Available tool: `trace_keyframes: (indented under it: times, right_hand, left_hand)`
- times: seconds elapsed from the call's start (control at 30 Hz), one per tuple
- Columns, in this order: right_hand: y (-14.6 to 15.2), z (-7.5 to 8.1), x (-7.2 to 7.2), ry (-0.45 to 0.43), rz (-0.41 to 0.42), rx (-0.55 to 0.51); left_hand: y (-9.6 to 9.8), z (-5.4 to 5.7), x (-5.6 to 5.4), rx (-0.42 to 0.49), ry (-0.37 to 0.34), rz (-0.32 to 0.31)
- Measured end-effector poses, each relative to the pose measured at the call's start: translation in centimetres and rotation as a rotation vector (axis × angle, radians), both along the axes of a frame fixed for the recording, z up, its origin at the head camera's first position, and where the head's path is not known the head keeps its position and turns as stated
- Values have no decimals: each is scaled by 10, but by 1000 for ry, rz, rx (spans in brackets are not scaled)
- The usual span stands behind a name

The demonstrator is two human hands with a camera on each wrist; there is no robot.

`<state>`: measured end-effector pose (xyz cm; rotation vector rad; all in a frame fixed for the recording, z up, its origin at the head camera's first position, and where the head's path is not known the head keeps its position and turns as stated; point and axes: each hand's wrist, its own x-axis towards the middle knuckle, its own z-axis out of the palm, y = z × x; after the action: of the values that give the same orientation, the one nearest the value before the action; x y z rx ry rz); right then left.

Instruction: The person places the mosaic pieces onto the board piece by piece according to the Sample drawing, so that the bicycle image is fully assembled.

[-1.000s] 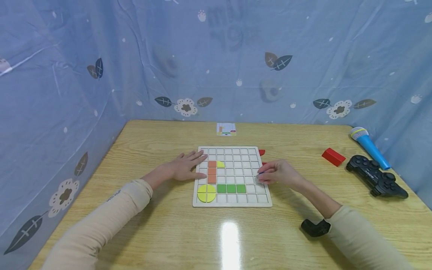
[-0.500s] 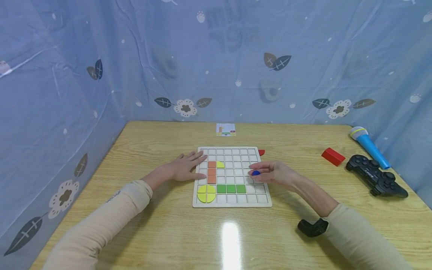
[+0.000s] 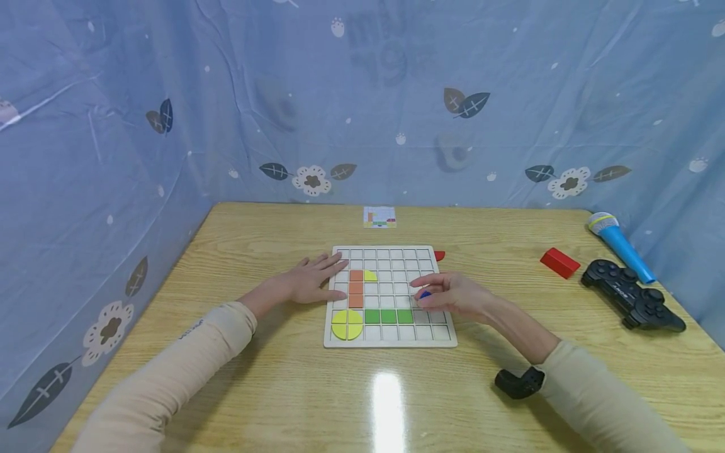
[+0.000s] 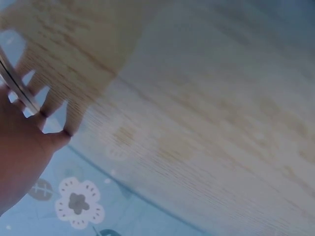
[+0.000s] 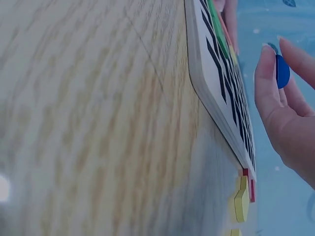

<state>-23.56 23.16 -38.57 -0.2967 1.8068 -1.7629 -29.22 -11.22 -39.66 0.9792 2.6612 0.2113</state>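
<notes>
Between thumb and fingers my right hand [image 3: 459, 296] pinches a small blue tile [image 5: 282, 72] with a rounded edge, above the right part of a white grid board [image 3: 391, 334]. Spread fingers of my left hand [image 3: 311, 282] rest on the board's left edge; the left wrist view also shows that hand [image 4: 24, 147]. On the grid lie an orange column [image 3: 355, 289], a yellow quarter circle [image 3: 369, 275] beside its top, a yellow circle of quarter tiles [image 3: 347, 324] at the lower left, and a green row [image 3: 388, 316]. My right hand hides some cells.
A red tile [image 3: 439, 255] pokes out past the board's right edge; yellow tiles [image 5: 241, 204] lie beside it. Behind the board lies a small pattern card [image 3: 379, 217]. Farther right are a red block [image 3: 559, 262], a black game controller [image 3: 629, 296] and a blue toy microphone [image 3: 620, 245].
From the board's right edge my right hand has moved left over the grid, bringing the blue tile with it, then slightly lower. My left hand has stayed in place.
</notes>
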Motion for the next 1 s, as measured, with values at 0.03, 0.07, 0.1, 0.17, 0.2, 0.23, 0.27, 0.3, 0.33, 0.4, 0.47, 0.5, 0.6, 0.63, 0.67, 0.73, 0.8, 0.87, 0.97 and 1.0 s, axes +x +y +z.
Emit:
trace_keyframes:
  times: [0.03,0.07,0.1,0.17,0.2,0.23,0.27,0.3,0.33,0.4,0.47,0.5,0.6,0.63,0.67,0.73,0.8,0.87,0.97,1.0]
  right_hand:
    - [-1,0,0,12,2,23]
    - [-1,0,0,25,9,43]
    - [-2,0,0,33,13,59]
    - [-4,0,0,40,12,71]
    - [-5,0,0,39,12,68]
    - [-6,0,1,37,11,61]
    - [-7,0,1,33,9,52]
    - [-8,1,1,26,4,39]
    - [-9,0,1,14,-2,22]
    - [-10,0,0,-15,-16,-15]
    - [-11,0,0,-43,-28,-50]
    - [-12,0,0,-64,-35,-75]
    - [-12,-1,-1,-119,-48,-138]
    - [-12,-1,-2,-129,-45,-155]
    - [-11,-1,-2,-140,-43,-169]
    - [-10,-1,-3,-158,-33,-187]
    - [-9,0,-2,-174,-17,-209]
    - [-8,1,-2,-189,0,-229]
    - [-7,3,-1,-210,17,-259]
    - [-7,3,0,-214,19,-262]
  left_hand:
    - [0,0,0,-3,0,1]
    - [0,1,1,-3,-1,2]
    - [1,1,1,-3,-2,4]
    - [1,1,1,-3,-2,8]
    - [1,2,1,-3,-3,9]
    - [1,1,1,-3,-2,9]
    - [1,1,1,-5,-2,12]
    - [1,1,1,-5,0,11]
    - [1,1,1,-11,1,11]
    - [1,0,0,-15,4,10]
    - [1,-1,0,-16,7,6]
    - [1,-1,-1,-18,10,4]
    - [0,-2,-2,-14,11,-1]
    - [0,-2,-2,-15,10,-2]
    - [1,-2,-2,-15,10,-1]
    - [1,-2,-2,-6,8,-3]
    - [1,-3,-2,-3,7,-2]
    - [1,-3,-2,-2,6,0]
    - [1,-4,-2,-4,2,6]
    - [1,-3,-2,-4,1,8]
